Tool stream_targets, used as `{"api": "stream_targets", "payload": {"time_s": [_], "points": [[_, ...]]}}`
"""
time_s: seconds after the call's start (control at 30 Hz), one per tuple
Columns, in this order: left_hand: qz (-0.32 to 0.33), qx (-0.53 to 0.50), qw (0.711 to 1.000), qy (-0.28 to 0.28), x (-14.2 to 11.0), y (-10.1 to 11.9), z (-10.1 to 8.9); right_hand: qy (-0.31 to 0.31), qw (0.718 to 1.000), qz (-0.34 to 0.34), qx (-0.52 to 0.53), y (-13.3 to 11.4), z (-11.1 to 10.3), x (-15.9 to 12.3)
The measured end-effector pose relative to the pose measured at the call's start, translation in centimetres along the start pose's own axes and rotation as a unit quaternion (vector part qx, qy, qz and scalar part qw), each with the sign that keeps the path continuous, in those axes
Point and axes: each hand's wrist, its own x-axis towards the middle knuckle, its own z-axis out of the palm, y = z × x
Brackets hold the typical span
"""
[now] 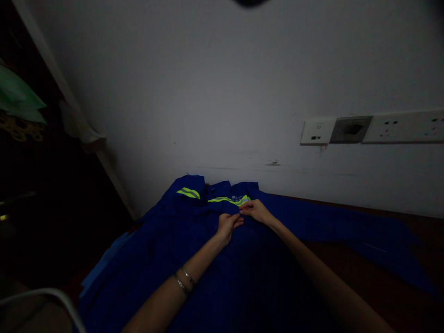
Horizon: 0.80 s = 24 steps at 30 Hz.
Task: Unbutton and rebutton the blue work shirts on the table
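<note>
Left hand (228, 225) and right hand (256, 211), fingers drawn inward, nearly meet over the blue garment (156, 249); whether they pinch its cloth, I cannot tell. Beneath the garment lies a dark reddish surface (342, 266); behind it, a scuffed pale wall (208, 101) bears flat rectangular sockets (398, 128). Garment creases look matte beside slim yellow-grey bands (229, 200).
</note>
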Motion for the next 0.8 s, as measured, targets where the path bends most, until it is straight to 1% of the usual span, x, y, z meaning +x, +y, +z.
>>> {"api": "stream_targets", "payload": {"time_s": [0.2, 0.3, 0.4, 0.53, 0.67, 0.8], "points": [[0.002, 0.053, 0.999, -0.006, -0.32, 0.18, 0.19, 0.022, 0.999, 0.02, -0.034, -0.37, -0.43, 0.0], [-0.001, 0.062, 0.998, -0.01, -0.37, 0.25, 0.23, 0.036, 0.999, 0.022, -0.025, -0.12, -0.49, 0.17], [-0.005, 0.06, 0.998, -0.012, -0.35, 0.28, 0.24, 0.045, 0.999, 0.029, 0.008, 0.19, -0.39, 0.26], [-0.003, 0.064, 0.998, -0.022, -0.4, 0.31, 0.24, 0.034, 0.997, 0.049, 0.04, 0.19, -0.36, 0.21], [-0.002, 0.056, 0.998, -0.02, -0.33, 0.24, 0.22, 0.039, 0.997, 0.053, 0.035, -0.07, -0.45, 0.13], [0.009, 0.022, 1.0, -0.014, -0.13, 0.08, 0.16, 0.035, 0.999, 0.037, 0.018, -0.22, -0.5, 0.09]]}}
